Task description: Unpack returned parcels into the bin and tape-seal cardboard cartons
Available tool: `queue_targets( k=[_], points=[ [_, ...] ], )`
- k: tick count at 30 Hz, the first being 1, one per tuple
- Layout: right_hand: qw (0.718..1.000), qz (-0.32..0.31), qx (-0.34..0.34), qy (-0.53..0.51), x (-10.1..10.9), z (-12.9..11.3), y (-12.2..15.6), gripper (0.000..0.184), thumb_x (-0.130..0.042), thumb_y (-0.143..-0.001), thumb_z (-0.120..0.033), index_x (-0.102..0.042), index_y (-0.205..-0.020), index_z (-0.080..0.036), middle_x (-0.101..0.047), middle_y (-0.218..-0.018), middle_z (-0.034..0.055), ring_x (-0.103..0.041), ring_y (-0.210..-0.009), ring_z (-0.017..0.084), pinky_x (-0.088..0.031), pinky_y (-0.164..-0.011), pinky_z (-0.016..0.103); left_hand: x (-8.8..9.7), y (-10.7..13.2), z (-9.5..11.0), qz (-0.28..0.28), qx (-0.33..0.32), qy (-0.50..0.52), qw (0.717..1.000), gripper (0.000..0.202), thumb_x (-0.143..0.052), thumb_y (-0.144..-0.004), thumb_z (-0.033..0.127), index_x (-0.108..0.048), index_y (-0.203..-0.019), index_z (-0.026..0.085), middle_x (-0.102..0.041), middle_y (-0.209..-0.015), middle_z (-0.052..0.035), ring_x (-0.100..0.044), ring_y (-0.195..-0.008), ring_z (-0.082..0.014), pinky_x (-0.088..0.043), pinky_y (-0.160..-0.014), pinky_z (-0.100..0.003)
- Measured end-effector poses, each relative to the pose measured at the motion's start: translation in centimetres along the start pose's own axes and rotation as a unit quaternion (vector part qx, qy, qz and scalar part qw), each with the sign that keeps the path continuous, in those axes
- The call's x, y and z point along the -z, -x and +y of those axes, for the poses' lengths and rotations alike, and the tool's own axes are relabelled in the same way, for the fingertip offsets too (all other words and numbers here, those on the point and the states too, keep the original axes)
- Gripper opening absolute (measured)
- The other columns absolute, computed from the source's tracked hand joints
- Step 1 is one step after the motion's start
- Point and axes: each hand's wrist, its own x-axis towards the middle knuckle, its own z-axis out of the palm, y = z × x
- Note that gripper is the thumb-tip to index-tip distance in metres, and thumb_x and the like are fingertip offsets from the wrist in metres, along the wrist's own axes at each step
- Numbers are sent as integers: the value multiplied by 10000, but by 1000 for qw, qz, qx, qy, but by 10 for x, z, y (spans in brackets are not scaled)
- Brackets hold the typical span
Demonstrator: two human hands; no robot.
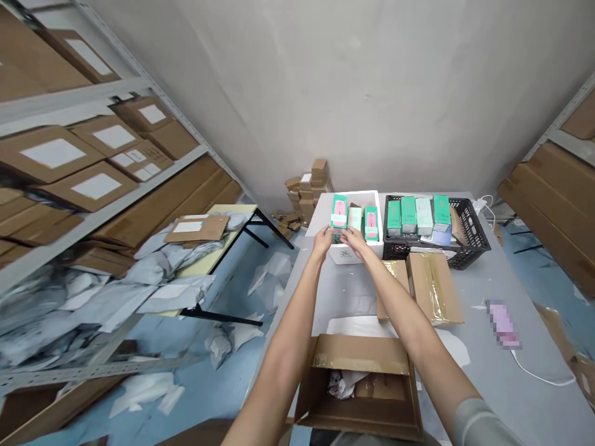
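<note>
My left hand (323,240) and my right hand (354,240) meet over the near left corner of a white bin (351,255). Between them is the lower end of a green box with a pink front (339,210), with the fingers of both hands closed on it. A paler green box (354,218) and another green box with a pink front (370,223) sit in the bin beside it. Below my forearms an open cardboard carton (360,354) stands at the table's near edge, with crumpled wrapping (343,385) inside.
Right of the bin, a black crate (474,238) holds several green boxes (409,214). Taped cartons (434,288) lie in front of it. A phone (503,323) with a white cable rests at the right. Shelves of cardboard boxes (100,186) and a table with grey mailers (176,291) are left.
</note>
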Motion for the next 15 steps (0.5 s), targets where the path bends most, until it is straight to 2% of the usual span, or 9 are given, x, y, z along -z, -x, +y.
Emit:
queue_targets(
  k=[3, 6, 8, 10, 12, 15],
  points=[
    [997, 25, -74, 16, 20, 14, 29, 488, -819, -981, -465, -798, -1283, -83, -751, -842, -5, -724, -747, 137, -723, -943, 365, 30, 19, -9, 25, 43, -53, 997, 424, -906, -862, 487, -833, -1131, 167, -859, -1126, -157, -784, -1227, -303, -597, -1134, -460],
    [991, 41, -122, 34, 65, 23, 88, 430, -883, -900, -482, -841, -1195, -172, -834, -983, 68, -784, -849, 195, -714, -1023, 481, 69, 64, -27, 32, 99, -90, 991, 374, -969, -776, 462, -847, -998, 187, -863, -1168, -182, -730, -1374, -374, -523, -1239, -529],
    [988, 54, -139, 45, 105, 26, 141, 488, -941, -821, -543, -855, -1161, -205, -867, -1174, 107, -823, -959, 231, -689, -1081, 532, 99, 104, -43, 35, 135, -103, 985, 406, -1005, -718, 472, -850, -969, 193, -858, -1225, -204, -684, -1447, -419, -475, -1283, -565],
    [984, 68, -154, 52, 145, 30, 204, 593, -977, -753, -640, -869, -1159, -221, -866, -1277, 140, -847, -1074, 292, -668, -1120, 554, 127, 150, -61, 40, 171, -112, 978, 453, -1008, -703, 534, -847, -959, 197, -855, -1250, -210, -690, -1434, -445, -471, -1279, -595],
    [981, 113, -154, 47, 179, 38, 270, 670, -940, -778, -729, -866, -1229, -239, -845, -1364, 162, -835, -1190, 338, -648, -1149, 557, 151, 196, -80, 45, 222, -127, 966, 487, -988, -723, 610, -838, -947, 204, -861, -1229, -196, -713, -1408, -425, -494, -1260, -554],
    [962, 185, -198, 42, 210, 56, 361, 722, -945, -701, -807, -879, -1172, -264, -846, -1351, 175, -817, -1240, 384, -644, -1131, 567, 171, 257, -108, 38, 293, -133, 946, 514, -930, -785, 685, -833, -934, 203, -880, -1117, -170, -744, -1355, -402, -536, -1193, -511]
  ],
)
